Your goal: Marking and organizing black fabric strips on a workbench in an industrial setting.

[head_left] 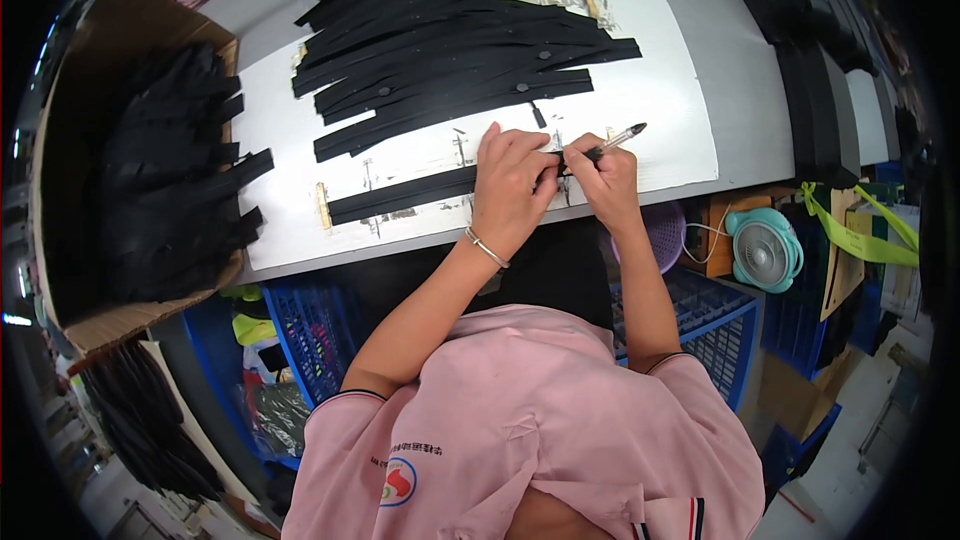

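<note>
A single black fabric strip [400, 197] lies across the white board [675, 100] along its near side. My left hand [512, 185] presses on this strip toward its right end, its thumb and forefinger closed on the strip. Close beside it, my right hand [606, 178] grips a pen [622, 137] with a clear barrel and a dark end pointing up and to the right. The pen's writing tip is hidden by the fingers. Beyond both hands, many black strips [440, 65] lie in overlapping rows, with small round dark pieces on some.
At the left, a cardboard box [150, 315] is filled with black strips [175, 170]. Wooden pieces [322, 206] sit on the board among dark marks. A teal fan [766, 249], a purple basket [660, 237] and blue crates [715, 325] stand below the table's near edge.
</note>
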{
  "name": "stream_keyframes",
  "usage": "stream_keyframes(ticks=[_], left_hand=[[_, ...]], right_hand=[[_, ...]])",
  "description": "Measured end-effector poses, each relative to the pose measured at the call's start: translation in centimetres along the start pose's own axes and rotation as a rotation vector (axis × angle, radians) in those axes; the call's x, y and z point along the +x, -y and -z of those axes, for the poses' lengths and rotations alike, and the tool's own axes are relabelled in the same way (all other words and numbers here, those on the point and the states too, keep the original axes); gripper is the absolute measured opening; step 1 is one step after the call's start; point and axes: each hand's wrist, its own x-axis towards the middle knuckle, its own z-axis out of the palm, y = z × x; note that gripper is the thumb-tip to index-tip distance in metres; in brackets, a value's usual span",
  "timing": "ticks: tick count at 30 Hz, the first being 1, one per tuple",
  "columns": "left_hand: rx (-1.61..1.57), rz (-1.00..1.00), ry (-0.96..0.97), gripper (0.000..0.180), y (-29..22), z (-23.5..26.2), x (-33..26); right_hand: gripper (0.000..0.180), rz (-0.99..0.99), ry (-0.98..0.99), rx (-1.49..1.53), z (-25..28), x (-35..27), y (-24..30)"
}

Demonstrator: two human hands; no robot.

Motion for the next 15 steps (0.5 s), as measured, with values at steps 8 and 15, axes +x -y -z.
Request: stream_keyframes(ticks=[8, 15], left_hand=[[0.052, 0.129, 0.225, 0.011, -0.5, -1.3, 0.6], [0.322, 0.054, 0.074, 0.087, 1.7, 1.8, -1.2]], right_hand=[[0.015, -0.281, 0.057, 0.193, 1.3, -0.9, -2.4], [0.023, -0.123, -0.209, 0.260, 0.5, -0.8, -3.9]])
